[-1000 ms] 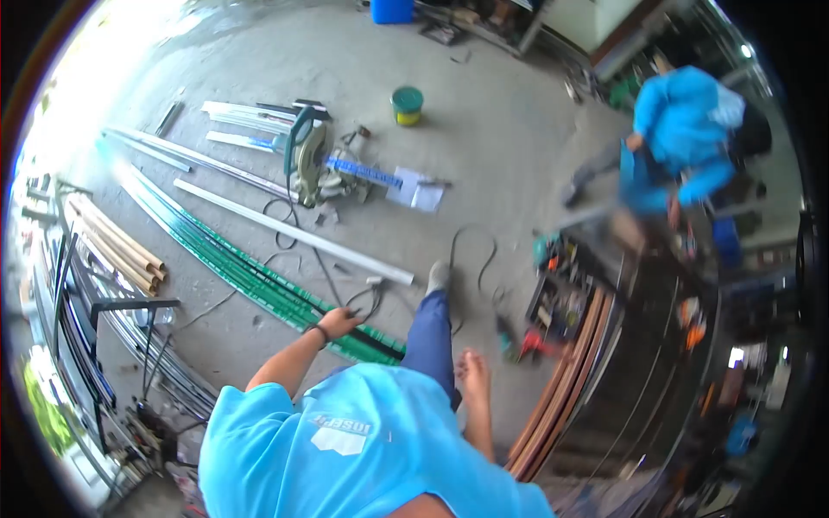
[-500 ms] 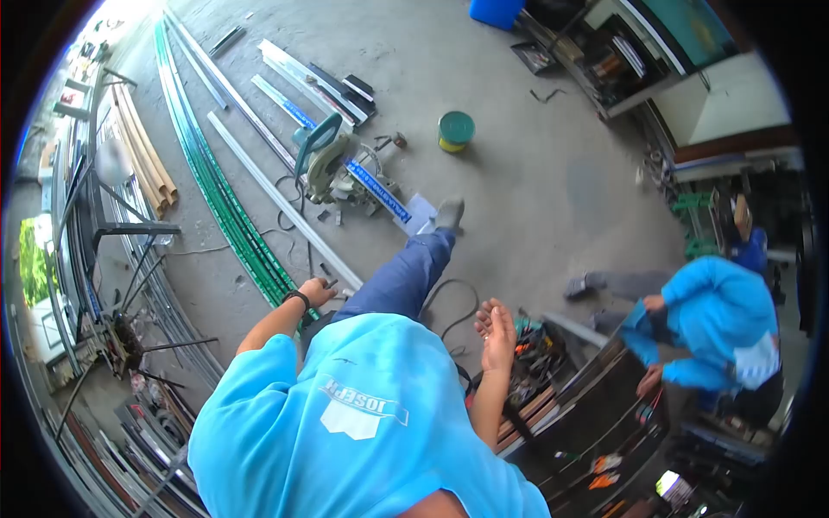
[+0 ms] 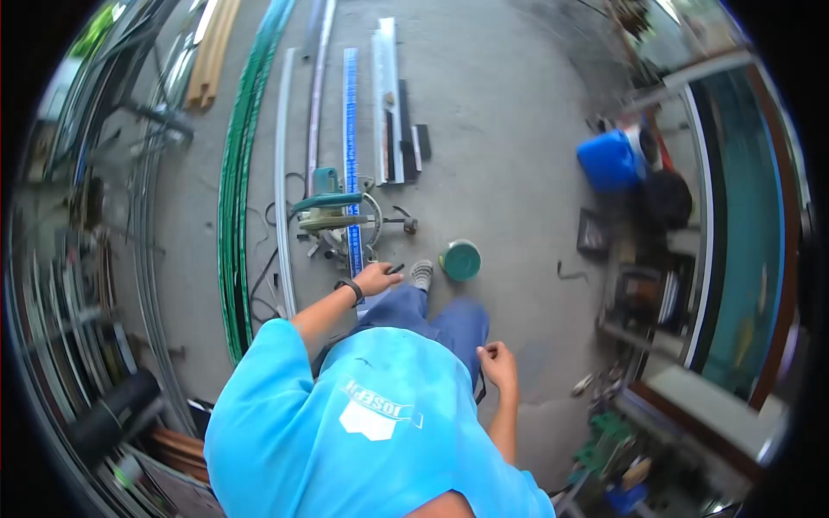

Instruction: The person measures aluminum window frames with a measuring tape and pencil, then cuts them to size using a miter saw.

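My left hand (image 3: 377, 278), with a dark band at its wrist, is closed around a small dark pen-like stick (image 3: 395, 268). It is over the near end of the blue-filmed profile (image 3: 350, 129), which lies through a mitre saw (image 3: 326, 211) with a teal handle on the floor. My right hand (image 3: 499, 363) hangs beside my right thigh with its fingers curled together; whether anything is in them is hidden. A bucket with a green lid (image 3: 464, 260) stands just ahead of my shoe (image 3: 421, 274).
Long green-wrapped profiles (image 3: 237, 190) and a pale bar (image 3: 283, 173) lie along the left. Beyond the saw are short metal pieces (image 3: 389, 104). A black cable loops near the saw. On the right are a blue jug (image 3: 609, 161) and a framed glass panel (image 3: 734, 242).
My view has turned right and I stand nearer the saw and bucket. My left hand has swung forward; my right hand has gone from open palm to curled. The co-worker is out of view.
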Motion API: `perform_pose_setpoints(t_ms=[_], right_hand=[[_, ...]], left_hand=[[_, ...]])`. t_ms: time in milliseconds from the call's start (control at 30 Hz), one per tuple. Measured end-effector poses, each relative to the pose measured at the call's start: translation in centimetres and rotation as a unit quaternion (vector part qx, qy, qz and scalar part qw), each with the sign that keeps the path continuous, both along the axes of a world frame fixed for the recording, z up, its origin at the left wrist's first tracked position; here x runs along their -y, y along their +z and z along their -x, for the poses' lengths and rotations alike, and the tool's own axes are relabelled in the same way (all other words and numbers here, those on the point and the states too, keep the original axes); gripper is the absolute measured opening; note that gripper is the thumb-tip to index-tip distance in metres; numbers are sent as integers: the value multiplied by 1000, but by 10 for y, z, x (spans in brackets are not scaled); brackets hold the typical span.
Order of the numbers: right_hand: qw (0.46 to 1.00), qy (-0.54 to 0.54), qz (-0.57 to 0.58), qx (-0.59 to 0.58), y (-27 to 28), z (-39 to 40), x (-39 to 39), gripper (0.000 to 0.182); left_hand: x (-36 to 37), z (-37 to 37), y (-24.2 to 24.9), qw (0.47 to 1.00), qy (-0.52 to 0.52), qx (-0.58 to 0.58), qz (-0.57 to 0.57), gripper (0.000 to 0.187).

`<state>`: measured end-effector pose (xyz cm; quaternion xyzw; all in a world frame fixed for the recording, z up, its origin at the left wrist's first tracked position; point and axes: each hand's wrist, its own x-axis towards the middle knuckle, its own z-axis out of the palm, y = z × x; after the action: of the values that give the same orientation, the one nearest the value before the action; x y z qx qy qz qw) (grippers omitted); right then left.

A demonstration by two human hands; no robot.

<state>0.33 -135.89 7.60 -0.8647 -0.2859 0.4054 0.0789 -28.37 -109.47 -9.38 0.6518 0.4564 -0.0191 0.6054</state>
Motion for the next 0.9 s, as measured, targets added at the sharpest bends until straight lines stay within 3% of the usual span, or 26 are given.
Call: perform_pose_setpoints(t_ms=[100,200,267,367,400,467,533,600,700,733,767,800,833,867,900], right_hand=[[988,147,7,-51,3,-42,-78,30],[958,261,-9,-121,-6,-64,-150,22],[921,311,75,-225,-23,-88,-203,19],[810,472,210,-277,-13,-100,-292,13],[783,504,229,-284,-10,-100,-314,13],[720,571,262,-294,-17,-95,-365,12],[582,677,302,-334,-51,-84,-422,17],[498,663,450,-331,-83,-56,-466,24],[447,751,317,-367,-162,-25,-527,28],[496,775,266,-286,-179,0,-551,29],[645,713,92,-257,-222,51,-584,31],[683,683,-29,-259,-266,65,-601,30],[713,624,-76,-309,-289,95,-614,32],[717,592,-114,-350,-306,122,-623,38],[681,626,-163,-344,-324,148,-631,41]], left_hand=[[-7,-11,57,992,105,28,71,42],[6,1,38,982,178,-2,67,44],[28,14,13,964,258,-44,45,44],[51,24,0,920,374,-106,45,43],[58,26,-6,885,433,-105,136,47],[81,25,-50,857,471,-160,133,59],[79,20,-63,813,516,-232,142,61],[93,2,-93,767,551,-291,152,60],[92,2,-181,713,605,-332,125,55],[90,4,-208,703,605,-355,115,56],[87,2,-265,685,616,-375,107,58],[88,3,-294,674,617,-394,96,61],[93,7,-329,673,613,-401,99,67],[98,16,-364,672,609,-409,101,75],[104,24,-395,671,604,-418,102,82]])
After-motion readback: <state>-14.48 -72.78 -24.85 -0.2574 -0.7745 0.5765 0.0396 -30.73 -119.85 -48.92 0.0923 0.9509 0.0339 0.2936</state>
